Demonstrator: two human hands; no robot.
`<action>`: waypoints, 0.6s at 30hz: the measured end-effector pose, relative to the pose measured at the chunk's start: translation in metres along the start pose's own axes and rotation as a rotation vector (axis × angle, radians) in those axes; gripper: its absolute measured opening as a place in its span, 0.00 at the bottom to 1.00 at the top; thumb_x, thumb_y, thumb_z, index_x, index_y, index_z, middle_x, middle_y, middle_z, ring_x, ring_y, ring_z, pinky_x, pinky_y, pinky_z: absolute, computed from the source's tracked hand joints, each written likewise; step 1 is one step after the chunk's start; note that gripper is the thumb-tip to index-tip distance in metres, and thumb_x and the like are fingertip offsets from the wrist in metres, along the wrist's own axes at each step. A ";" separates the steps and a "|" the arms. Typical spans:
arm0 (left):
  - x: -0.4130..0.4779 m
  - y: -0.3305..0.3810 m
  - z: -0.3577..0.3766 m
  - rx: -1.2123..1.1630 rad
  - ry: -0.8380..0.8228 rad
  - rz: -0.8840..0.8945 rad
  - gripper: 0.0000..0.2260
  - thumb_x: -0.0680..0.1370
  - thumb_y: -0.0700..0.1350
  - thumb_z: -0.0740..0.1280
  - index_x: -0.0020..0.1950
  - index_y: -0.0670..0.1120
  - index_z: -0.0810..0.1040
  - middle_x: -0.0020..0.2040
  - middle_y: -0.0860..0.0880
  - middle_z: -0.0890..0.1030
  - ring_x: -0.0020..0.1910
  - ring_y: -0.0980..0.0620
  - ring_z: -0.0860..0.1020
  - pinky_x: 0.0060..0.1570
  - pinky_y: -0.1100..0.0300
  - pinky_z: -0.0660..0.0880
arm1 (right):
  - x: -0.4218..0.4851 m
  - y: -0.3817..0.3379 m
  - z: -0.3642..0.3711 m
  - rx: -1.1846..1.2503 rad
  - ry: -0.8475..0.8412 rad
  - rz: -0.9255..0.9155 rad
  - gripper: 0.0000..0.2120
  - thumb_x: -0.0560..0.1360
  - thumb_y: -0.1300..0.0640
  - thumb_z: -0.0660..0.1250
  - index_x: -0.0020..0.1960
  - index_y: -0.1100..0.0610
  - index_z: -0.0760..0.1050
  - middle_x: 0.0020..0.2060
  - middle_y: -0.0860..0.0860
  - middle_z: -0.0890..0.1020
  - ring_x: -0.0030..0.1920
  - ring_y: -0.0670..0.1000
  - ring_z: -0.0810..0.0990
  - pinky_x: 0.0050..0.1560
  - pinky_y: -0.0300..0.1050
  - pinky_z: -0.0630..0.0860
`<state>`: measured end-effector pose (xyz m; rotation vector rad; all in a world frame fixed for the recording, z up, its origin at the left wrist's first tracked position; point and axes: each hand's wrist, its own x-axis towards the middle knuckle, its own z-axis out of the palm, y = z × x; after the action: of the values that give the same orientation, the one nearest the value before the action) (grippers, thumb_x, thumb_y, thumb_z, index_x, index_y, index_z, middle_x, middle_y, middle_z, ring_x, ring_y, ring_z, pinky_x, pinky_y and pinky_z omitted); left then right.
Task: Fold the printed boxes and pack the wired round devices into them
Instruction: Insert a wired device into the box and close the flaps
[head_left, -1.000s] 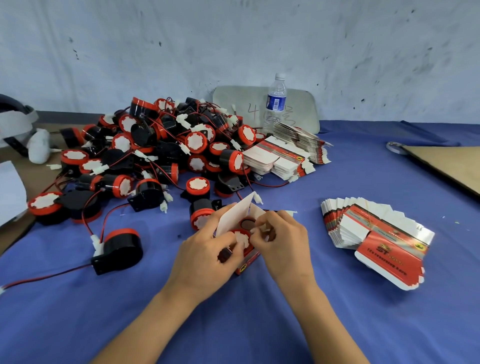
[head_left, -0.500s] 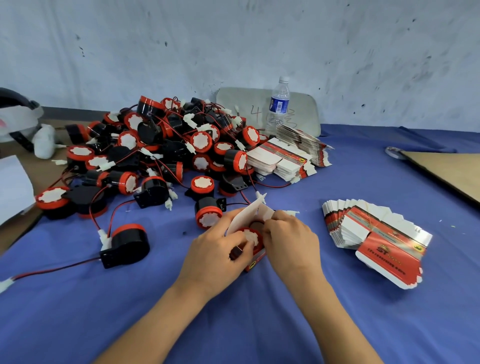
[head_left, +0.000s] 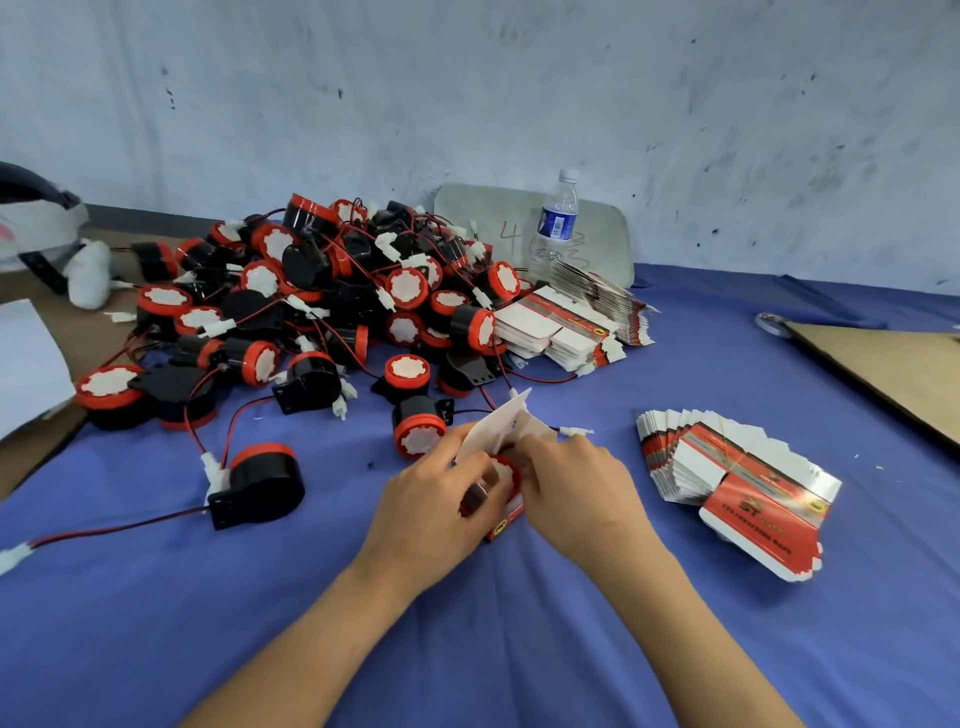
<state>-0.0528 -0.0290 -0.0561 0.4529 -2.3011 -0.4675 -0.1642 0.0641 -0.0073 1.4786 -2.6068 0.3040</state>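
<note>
Left hand (head_left: 436, 499) grips the printed box (head_left: 496, 428) low on the worktop (head_left: 519, 649), fingers curled round its body, probably to steady it for loading. Round device (head_left: 503, 466) sits in the open mouth, red rim showing, between both hands. Right hand (head_left: 576, 493) curls onto the white flap edge just beside the rim; its fingertips are hidden. Flat box stack (head_left: 727, 483) lies to the right, well apart, within reach for the next fold.
</note>
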 end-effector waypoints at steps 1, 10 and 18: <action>0.000 -0.001 0.000 -0.001 0.003 0.006 0.06 0.76 0.48 0.70 0.43 0.46 0.80 0.53 0.50 0.79 0.39 0.50 0.79 0.30 0.65 0.68 | -0.001 0.001 -0.002 0.003 -0.024 -0.029 0.13 0.75 0.61 0.58 0.59 0.53 0.69 0.34 0.48 0.68 0.32 0.52 0.64 0.28 0.43 0.58; 0.001 -0.019 0.011 -0.290 0.006 -0.180 0.08 0.76 0.51 0.65 0.52 0.52 0.79 0.56 0.58 0.71 0.58 0.62 0.70 0.53 0.76 0.67 | 0.030 0.037 -0.024 0.061 -0.354 -0.322 0.16 0.76 0.67 0.59 0.58 0.52 0.77 0.54 0.47 0.80 0.49 0.49 0.76 0.51 0.45 0.74; 0.002 -0.023 0.011 -0.337 -0.028 -0.179 0.10 0.75 0.52 0.64 0.56 0.54 0.78 0.55 0.58 0.75 0.56 0.61 0.74 0.56 0.64 0.73 | 0.033 0.021 -0.018 -0.320 -0.409 -0.396 0.26 0.74 0.72 0.55 0.67 0.52 0.71 0.65 0.48 0.68 0.43 0.58 0.73 0.40 0.51 0.73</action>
<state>-0.0581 -0.0484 -0.0726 0.4861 -2.1595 -0.9363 -0.1993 0.0518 0.0151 2.0370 -2.3850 -0.4810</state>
